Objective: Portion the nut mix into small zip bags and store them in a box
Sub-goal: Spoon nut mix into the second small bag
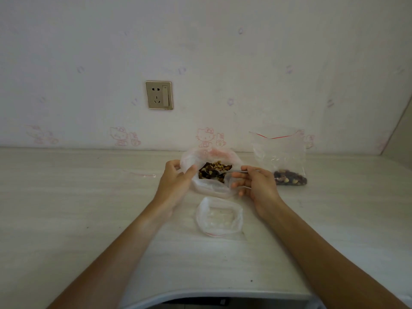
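On the pale table (pixel 89 208), a big bag (pixel 211 170) of nut mix (pixel 215 171) sits open at the middle, toward the far edge. The left hand (pixel 176 181) grips the bag's left rim, fingers curled round the plastic. The right hand (pixel 256 186) pinches the handle of a spoon (pixel 225 172), whose bowl lies in the nut mix at the bag's mouth.

Just near of the big bag lies a small zip bag (pixel 219 216), its mouth open; whether anything is inside cannot be told. To the right, near the wall (pixel 223 52), stands another zip bag (pixel 283 157) with a red seal line, upright, with a portion of nuts at its bottom. It is just beside the right hand.

On the wall, left of the bags and higher up, there is a socket (pixel 159 95). Faint cartoon-cat prints run along the wall's lower part. No box shows.
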`<state>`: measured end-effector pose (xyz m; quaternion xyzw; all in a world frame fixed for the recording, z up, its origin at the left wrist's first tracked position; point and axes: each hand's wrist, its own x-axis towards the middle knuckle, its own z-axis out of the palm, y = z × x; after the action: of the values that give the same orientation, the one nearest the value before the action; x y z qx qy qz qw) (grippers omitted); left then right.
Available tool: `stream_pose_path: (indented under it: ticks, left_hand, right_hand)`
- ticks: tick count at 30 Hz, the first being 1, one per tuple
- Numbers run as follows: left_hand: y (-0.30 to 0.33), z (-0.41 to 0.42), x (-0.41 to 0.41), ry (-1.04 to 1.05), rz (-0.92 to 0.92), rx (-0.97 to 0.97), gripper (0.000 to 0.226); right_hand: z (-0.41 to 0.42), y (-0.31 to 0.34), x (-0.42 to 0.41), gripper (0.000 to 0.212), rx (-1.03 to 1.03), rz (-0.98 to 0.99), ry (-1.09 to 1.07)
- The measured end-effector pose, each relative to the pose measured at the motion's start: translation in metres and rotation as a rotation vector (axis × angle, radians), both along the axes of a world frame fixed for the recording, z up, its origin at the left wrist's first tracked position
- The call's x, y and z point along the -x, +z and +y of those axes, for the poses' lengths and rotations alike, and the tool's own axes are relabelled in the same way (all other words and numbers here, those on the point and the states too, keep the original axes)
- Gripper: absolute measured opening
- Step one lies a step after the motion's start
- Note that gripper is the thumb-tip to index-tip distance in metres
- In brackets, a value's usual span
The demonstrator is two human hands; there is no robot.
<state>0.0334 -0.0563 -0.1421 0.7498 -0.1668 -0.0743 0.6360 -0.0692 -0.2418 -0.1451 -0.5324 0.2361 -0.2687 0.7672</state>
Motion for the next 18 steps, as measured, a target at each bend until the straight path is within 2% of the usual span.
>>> stream_pose_path:
  ticks: [2,4,7,13,18]
  left_hand:
    - [-0.004,0.009,0.006,0.097,-0.161,-0.072,0.045]
    - [-0.004,0.018,0.016,0.161,-0.354,-0.051,0.031]
    - [-0.004,0.026,0.032,0.066,-0.501,-0.017,0.017]
    - [-0.015,0.028,0.045,-0.154,-0.399,-0.306,0.042]
    - [-0.017,0.026,0.043,-0.15,-0.408,-0.356,0.012]
  right_hand:
    - [0.0,0.0,0.002,0.023,-0.007,0.004,-0.009]
    - [0.001,0.001,0.004,0.022,-0.02,0.004,-0.012]
    - [-0.001,0.009,0.012,0.024,0.021,-0.008,-0.004]
    - [-0.002,0.036,0.052,0.025,0.116,-0.059,0.032]
    - [0.004,0.041,0.09,0.026,0.143,-0.067,0.104]
